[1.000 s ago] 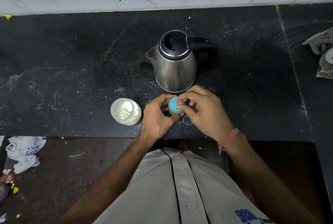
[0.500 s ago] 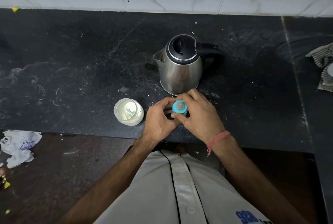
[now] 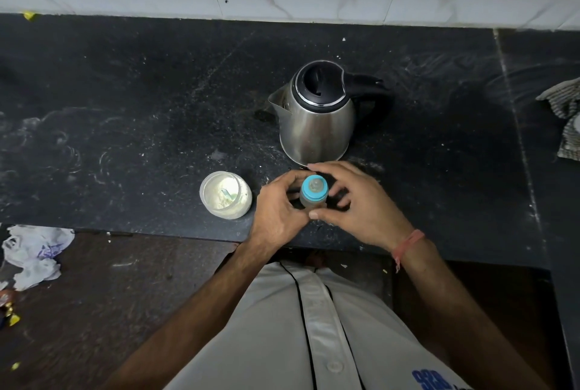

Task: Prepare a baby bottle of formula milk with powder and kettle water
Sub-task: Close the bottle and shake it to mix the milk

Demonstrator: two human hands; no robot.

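A small baby bottle (image 3: 314,191) with a blue collar and clear teat stands upright on the black counter (image 3: 125,107), near its front edge. My left hand (image 3: 276,214) curls around the bottle's left side. My right hand (image 3: 361,207) arcs around its right side with fingers spread off the blue collar, and the thumb touches the bottle's lower front. An open jar of white powder (image 3: 226,195) with a scoop inside sits just left of my left hand. The steel kettle (image 3: 317,120), lid closed, stands right behind the bottle.
A striped cloth (image 3: 565,120) lies at the counter's far right edge. Crumpled plastic (image 3: 34,251) and small scraps lie on the dark floor at lower left. A white tiled wall runs behind the counter.
My right hand's fingers have come off the blue collar and spread out. The bottle now stands upright between both hands; the view has shifted slightly.
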